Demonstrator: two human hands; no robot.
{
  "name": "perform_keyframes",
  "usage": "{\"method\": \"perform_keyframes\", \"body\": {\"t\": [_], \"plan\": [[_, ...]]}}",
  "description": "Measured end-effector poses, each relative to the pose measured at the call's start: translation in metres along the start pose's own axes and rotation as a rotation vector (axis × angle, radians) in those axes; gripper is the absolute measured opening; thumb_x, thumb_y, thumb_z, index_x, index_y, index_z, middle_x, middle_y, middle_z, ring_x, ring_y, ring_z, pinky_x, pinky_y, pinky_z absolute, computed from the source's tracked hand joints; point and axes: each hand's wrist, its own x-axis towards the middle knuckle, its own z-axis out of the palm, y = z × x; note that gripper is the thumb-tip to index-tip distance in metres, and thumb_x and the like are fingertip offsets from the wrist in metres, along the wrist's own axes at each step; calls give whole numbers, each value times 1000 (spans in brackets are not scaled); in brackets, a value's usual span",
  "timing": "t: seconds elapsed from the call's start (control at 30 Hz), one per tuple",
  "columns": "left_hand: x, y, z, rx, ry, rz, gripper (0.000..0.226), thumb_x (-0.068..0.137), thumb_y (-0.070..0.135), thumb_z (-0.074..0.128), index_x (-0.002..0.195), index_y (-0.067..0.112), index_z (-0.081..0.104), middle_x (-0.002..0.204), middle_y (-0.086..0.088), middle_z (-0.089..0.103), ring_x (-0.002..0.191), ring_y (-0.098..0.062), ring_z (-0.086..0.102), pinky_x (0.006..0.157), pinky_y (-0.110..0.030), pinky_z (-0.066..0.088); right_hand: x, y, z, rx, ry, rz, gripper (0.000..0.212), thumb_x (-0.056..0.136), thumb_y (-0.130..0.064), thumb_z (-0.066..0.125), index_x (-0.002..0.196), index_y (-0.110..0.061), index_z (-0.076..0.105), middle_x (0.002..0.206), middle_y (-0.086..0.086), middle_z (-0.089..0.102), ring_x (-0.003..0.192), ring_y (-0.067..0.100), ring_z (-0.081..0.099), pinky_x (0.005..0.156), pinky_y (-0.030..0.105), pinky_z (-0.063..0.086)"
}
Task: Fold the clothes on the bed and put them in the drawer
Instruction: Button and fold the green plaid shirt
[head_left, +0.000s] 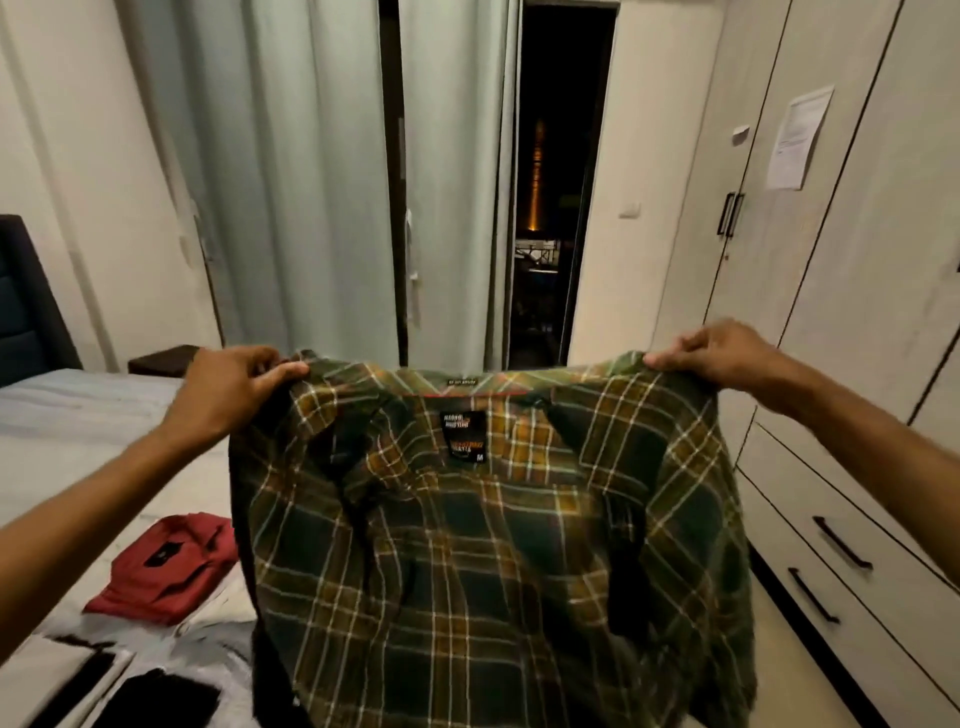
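Warm, dim indoor light filled the room; the doorway (563, 182) beyond was black. Wide-angle distortion bent the wardrobe (857, 234) edges, and detail looked soft throughout.

plaid shirt (493, 545) | green-yellow, unfolded, hanging upright | red shirt (166, 566) | folded on bed (78, 426)

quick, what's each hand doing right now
Left hand: pinching the plaid shirt at its left shoulder.
Right hand: pinching the same shirt at its right shoulder, holding it up.
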Motion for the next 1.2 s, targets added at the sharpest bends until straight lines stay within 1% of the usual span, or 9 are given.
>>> {"method": "perform_keyframes", "body": {"t": [0.2,0.37,0.47,0.57,0.7,0.8,1.03,1.1,1.2], "plan": [[-32,-84,71,-39,-165,-25,12,91,35,78,81,38,73,75,10,74,71,-8,68,67,-23,48,28,67,58,-133,-276,-11,9,94,-23,76,87,-19,81,85,0,77,87,16,72,80,39,59],[-53,-105,113,-107,-152,-137,20,101,53,62,102,35,70,86,13,75,82,-9,71,70,-25,49,51,104,100,-173,-347,45,11,86,-33,82,82,-24,81,77,-11,75,77,4,71,68,25,53],[-77,-91,131,-191,-111,-272,49,95,75,53,101,30,72,79,14,75,71,-2,70,63,-22,53,49,118,123,13,-324,140,21,80,-43,84,82,-22,82,85,-2,78,82,8,73,67,24,59],[-111,-66,152,-364,-159,-407,55,89,76,61,91,23,74,74,5,74,65,-7,70,55,-31,57,33,126,160,237,-367,285,33,75,-46,89,81,-14,79,77,2,73,70,6,65,59,22,52],[-186,-14,183,-500,-261,-430,34,91,62,70,101,31,75,84,7,75,75,-2,70,65,-15,53,-26,129,237,494,-497,422,35,76,-46,92,72,-17,73,63,-6,55,59,5,50,54,18,43],[-256,23,213,-621,-330,-489,15,91,47,73,104,40,75,93,12,77,86,-1,72,74,-15,55,-88,128,306,593,-594,425,33,80,-50,87,76,-22,70,75,-5,63,72,4,63,64,15,52],[-384,64,278,-617,-381,-555,5,95,25,78,98,28,77,93,15,76,90,-4,73,79,-25,60,-211,132,443,551,-296,498,8,87,-21,84,93,-18,79,86,-3,78,84,10,73,79,30,59],[-402,70,290,-617,-354,-663,5,95,19,78,98,23,78,90,13,76,88,-3,73,80,-29,61,-238,134,465,530,-203,544,10,90,-21,82,92,-28,76,85,-9,77,83,5,73,75,22,57],[-409,67,298,-596,-326,-633,9,98,15,73,103,19,80,96,16,77,95,2,71,83,-17,55,-256,131,481,563,-83,527,10,92,-23,80,90,-31,75,87,-13,75,84,6,72,70,15,54]]}}
